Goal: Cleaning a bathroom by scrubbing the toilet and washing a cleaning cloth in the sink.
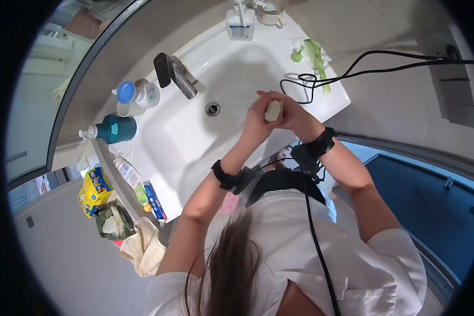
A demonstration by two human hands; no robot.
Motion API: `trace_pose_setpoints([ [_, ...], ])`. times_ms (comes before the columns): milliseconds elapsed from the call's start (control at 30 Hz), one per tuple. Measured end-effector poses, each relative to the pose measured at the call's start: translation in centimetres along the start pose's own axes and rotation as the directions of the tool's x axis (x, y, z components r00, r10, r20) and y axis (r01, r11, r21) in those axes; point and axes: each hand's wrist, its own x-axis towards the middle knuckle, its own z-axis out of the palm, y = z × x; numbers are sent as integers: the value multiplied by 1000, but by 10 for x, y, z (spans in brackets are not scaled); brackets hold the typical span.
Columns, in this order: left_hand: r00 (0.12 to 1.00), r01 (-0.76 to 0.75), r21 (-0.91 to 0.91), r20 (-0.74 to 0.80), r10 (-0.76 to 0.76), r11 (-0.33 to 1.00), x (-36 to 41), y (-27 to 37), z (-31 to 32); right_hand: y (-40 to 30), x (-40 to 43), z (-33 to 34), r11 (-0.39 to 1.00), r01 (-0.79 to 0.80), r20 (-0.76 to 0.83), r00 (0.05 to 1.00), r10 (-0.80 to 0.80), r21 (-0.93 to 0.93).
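Note:
Both hands meet over the near right side of a white washbasin (162, 158). Between them is a small cream-coloured piece (274, 110), flat-faced on top; whether it is soap or folded paper I cannot tell. My left hand (257, 117) wraps it from the left. From the right, my right hand (298, 114) closes around it, its fingers passing behind, so the lower part is hidden. Black straps with small boxes sit on both wrists. Beyond the hands, the grey faucet (177, 77) and the drain (212, 109) show no running water.
A looped black cable (312, 81) crosses the basin's right rim beside a green strip (318, 59). A pump bottle (241, 23) and a cup (271, 14) stand at the back. Along the left rim are a teal pump bottle (118, 129), a white tube (128, 172) and a blue box (155, 200).

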Motion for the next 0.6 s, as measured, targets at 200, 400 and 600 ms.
trace_pose_setpoints([
  [200, 999, 49, 82, -8, -49, 995, 7, -1, -6, 4, 16, -22, 961, -187, 135, 978, 162, 205],
  [400, 982, 181, -11, -50, -181, 983, 14, -29, -12, 14, 26, -30, 897, -287, 246, 946, 210, 338],
  [600, 974, 225, -177, 82, -213, 958, 4, -3, -11, 0, 8, 0, 957, -189, -73, 975, 210, 220],
])
